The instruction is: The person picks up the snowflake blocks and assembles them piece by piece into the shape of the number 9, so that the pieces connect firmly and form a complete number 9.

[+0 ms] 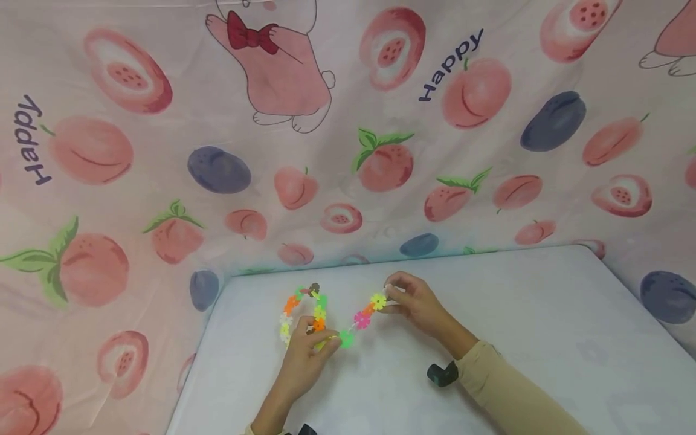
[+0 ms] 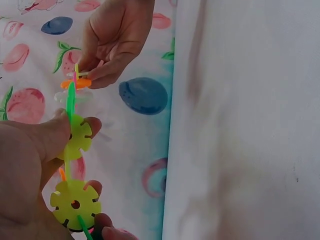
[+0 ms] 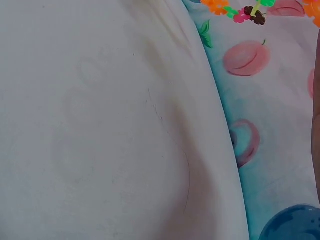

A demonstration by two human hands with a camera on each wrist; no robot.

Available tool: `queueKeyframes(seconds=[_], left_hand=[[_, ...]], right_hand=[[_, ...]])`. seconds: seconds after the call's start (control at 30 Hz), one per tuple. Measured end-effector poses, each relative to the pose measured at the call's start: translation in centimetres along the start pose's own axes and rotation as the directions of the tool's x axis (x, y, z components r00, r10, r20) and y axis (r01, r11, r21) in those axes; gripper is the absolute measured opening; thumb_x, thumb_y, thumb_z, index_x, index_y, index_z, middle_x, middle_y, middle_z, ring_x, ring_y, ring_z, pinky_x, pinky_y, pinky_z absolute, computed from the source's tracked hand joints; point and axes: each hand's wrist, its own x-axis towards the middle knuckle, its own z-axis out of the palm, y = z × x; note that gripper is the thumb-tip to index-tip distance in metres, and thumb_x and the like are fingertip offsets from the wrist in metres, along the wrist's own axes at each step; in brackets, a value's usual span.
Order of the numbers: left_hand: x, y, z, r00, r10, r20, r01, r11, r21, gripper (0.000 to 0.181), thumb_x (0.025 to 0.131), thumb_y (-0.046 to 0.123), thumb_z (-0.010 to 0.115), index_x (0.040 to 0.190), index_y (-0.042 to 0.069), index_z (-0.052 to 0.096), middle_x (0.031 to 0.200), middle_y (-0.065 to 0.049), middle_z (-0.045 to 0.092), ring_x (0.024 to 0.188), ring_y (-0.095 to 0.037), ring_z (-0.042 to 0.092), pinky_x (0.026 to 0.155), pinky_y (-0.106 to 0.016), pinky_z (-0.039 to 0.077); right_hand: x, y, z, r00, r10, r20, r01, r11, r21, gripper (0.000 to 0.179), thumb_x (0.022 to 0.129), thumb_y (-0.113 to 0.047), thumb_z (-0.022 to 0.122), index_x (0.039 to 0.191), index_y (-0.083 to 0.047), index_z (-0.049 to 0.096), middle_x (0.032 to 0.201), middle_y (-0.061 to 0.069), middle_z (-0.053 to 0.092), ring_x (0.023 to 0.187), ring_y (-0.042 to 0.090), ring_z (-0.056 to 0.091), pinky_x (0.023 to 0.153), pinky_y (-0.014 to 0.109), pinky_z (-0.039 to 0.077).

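A chain of flower-shaped interlocking discs (image 1: 362, 319) in pink, yellow, orange, green, white and brown stretches between the two hands in the head view. Its left part curls into a loop (image 1: 292, 303) behind the left hand (image 1: 308, 355). Thumb and fingers of that hand pinch the chain beside a green disc (image 1: 345, 339); yellow discs (image 2: 76, 202) show close to the palm in the left wrist view. At the chain's other end, the right hand (image 1: 417, 303) pinches a whitish disc beside a yellow disc (image 1: 378, 301), its fingers partly hiding it. The right wrist view catches only some discs (image 3: 241, 15) at the top.
A white-covered table (image 1: 516, 314) lies under the hands. Behind it and at its sides hangs a pink cloth (image 1: 326, 157) printed with fruit and rabbits. A black strap piece (image 1: 443, 374) sits at the right sleeve (image 1: 511, 386).
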Motion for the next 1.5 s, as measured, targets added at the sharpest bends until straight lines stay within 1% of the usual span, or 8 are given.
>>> queueKeyframes(seconds=[0.3,0.43,0.6,0.8,1.0,1.13,1.37,1.5], left_hand=[[-0.2,0.4,-0.4,0.997,0.034,0.066,-0.034,0.999,0.004,0.022,0.096,0.05,0.066,0.102,0.033,0.078,0.129,-0.003,0.048,0.115,-0.022,0.047,0.084,-0.032,0.046],[-0.3,0.4,-0.4,0.994,0.083,0.077,-0.082,0.997,-0.01,0.014,0.095,0.047,0.068,0.1,0.037,0.077,0.126,-0.005,0.049,0.114,-0.02,0.046,0.089,-0.034,0.044],[-0.3,0.4,-0.5,0.985,0.146,0.091,-0.144,0.989,-0.028,0.01,0.097,0.041,0.068,0.1,0.037,0.077,0.125,-0.009,0.049,0.104,-0.018,0.046,0.081,-0.03,0.043],[-0.1,0.7,-0.5,0.974,0.184,0.132,-0.175,0.982,-0.074,0.009,0.098,0.036,0.068,0.101,0.036,0.076,0.125,0.001,0.049,0.105,-0.017,0.05,0.083,-0.029,0.045],[0.2,0.9,-0.1,0.95,0.267,0.16,-0.26,0.963,-0.067,0.011,0.099,0.033,0.066,0.102,0.032,0.077,0.124,0.004,0.052,0.113,-0.018,0.052,0.091,-0.03,0.047],[0.3,1.2,0.2,0.935,0.309,0.174,-0.303,0.951,-0.061,0.011,0.099,0.034,0.067,0.1,0.029,0.077,0.122,0.008,0.052,0.115,-0.021,0.052,0.095,-0.031,0.047],[0.4,1.8,0.3,0.92,0.325,0.221,-0.323,0.945,-0.043,0.011,0.098,0.036,0.068,0.098,0.032,0.077,0.12,0.007,0.051,0.107,-0.014,0.05,0.086,-0.031,0.045],[0.5,2.0,0.4,0.901,0.346,0.262,-0.336,0.938,-0.083,0.011,0.098,0.033,0.068,0.101,0.029,0.079,0.126,0.0,0.052,0.108,-0.018,0.049,0.08,-0.031,0.046]], right_hand=[[-0.2,-0.1,-0.9,0.988,-0.062,0.143,0.026,0.97,0.241,0.027,0.112,-0.02,0.037,0.109,-0.007,0.061,0.102,0.002,0.059,0.094,0.014,0.066,0.078,0.026,0.06],[-0.3,-0.1,-1.0,0.983,-0.076,0.166,0.03,0.964,0.264,0.03,0.113,-0.019,0.035,0.109,-0.005,0.061,0.102,0.003,0.059,0.097,0.017,0.068,0.075,0.026,0.06],[-0.3,0.1,-1.2,0.982,-0.075,0.171,0.025,0.961,0.276,0.031,0.112,-0.019,0.034,0.108,-0.004,0.062,0.102,0.003,0.058,0.096,0.019,0.068,0.078,0.029,0.061],[-0.3,0.7,-1.5,0.981,-0.066,0.184,0.01,0.957,0.291,0.031,0.112,-0.021,0.037,0.109,-0.005,0.062,0.104,0.004,0.061,0.096,0.021,0.073,0.082,0.028,0.06],[-0.1,1.1,-1.8,0.982,-0.021,0.188,-0.012,0.985,0.174,0.029,0.112,-0.019,0.035,0.111,-0.003,0.059,0.1,0.006,0.065,0.1,0.023,0.075,0.089,0.037,0.06],[-0.1,0.9,-1.7,0.987,0.064,0.147,-0.075,0.995,0.067,0.03,0.111,-0.025,0.042,0.116,0.001,0.056,0.104,0.009,0.065,0.109,0.032,0.072,0.092,0.039,0.059],[0.0,0.4,-1.4,0.975,0.211,0.073,-0.201,0.971,-0.132,0.049,0.107,-0.037,0.052,0.13,0.006,0.052,0.129,0.032,0.057,0.116,0.031,0.069,0.098,0.037,0.056],[0.1,0.2,-1.2,0.966,0.242,0.092,-0.223,0.958,-0.179,0.046,0.107,-0.038,0.051,0.136,-0.002,0.053,0.142,0.03,0.052,0.121,0.029,0.066,0.104,0.041,0.053]])
